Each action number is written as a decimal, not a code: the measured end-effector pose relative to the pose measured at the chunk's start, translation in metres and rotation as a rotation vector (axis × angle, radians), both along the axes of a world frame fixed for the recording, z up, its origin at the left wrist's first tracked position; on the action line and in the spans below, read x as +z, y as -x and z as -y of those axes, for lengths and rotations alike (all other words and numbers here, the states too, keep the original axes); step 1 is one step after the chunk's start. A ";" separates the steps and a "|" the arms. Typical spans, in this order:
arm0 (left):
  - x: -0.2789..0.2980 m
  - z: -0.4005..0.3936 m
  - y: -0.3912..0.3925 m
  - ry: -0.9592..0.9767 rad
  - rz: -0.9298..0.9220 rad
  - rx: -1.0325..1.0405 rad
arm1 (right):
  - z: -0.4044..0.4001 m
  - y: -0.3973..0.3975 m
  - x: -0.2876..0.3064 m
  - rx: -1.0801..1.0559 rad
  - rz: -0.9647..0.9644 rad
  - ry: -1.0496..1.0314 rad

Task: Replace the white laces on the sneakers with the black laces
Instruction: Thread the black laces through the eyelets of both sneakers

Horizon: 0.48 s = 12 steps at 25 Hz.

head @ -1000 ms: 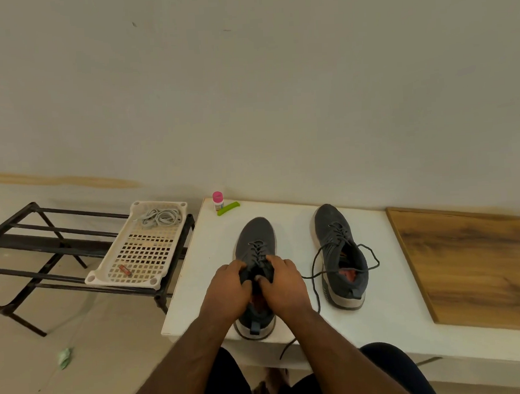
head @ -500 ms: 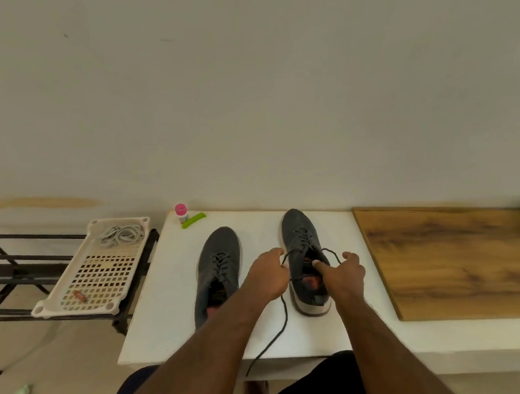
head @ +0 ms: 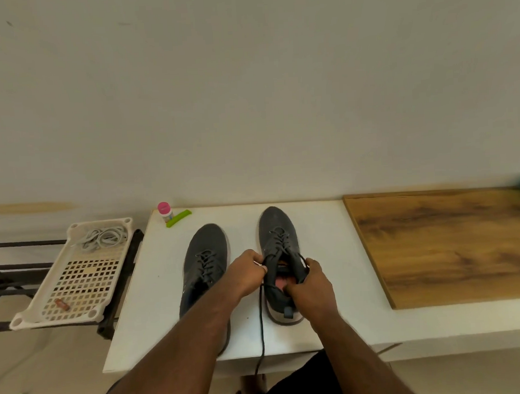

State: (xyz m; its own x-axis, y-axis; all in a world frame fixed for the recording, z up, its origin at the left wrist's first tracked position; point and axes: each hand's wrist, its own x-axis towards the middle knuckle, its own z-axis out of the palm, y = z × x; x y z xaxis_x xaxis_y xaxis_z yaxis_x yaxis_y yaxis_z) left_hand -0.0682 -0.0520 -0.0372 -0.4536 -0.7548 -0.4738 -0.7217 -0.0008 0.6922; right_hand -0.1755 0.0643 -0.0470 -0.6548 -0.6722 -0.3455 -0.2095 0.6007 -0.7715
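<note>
I see my left hand [head: 247, 272] pinching the black lace [head: 261, 317] beside the dark grey knit sneaker [head: 281, 250]; my right hand [head: 310, 287] grips its collar.

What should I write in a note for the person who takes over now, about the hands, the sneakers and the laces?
Left hand: pinches the black lace at the collar of the right dark grey knit sneaker.
Right hand: grips the other side of that collar.
Left dark grey sneaker: beside it on the white table, black-laced.
White laces: in the cream perforated tray.
Done: white laces out, both sneakers threaded black.
Left: the right sneaker's lace end hangs loose over the table edge; tighten, tuck.
</note>
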 end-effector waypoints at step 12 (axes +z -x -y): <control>0.086 -0.022 -0.054 -0.167 -0.369 0.278 | -0.009 -0.033 0.096 -0.196 0.398 0.391</control>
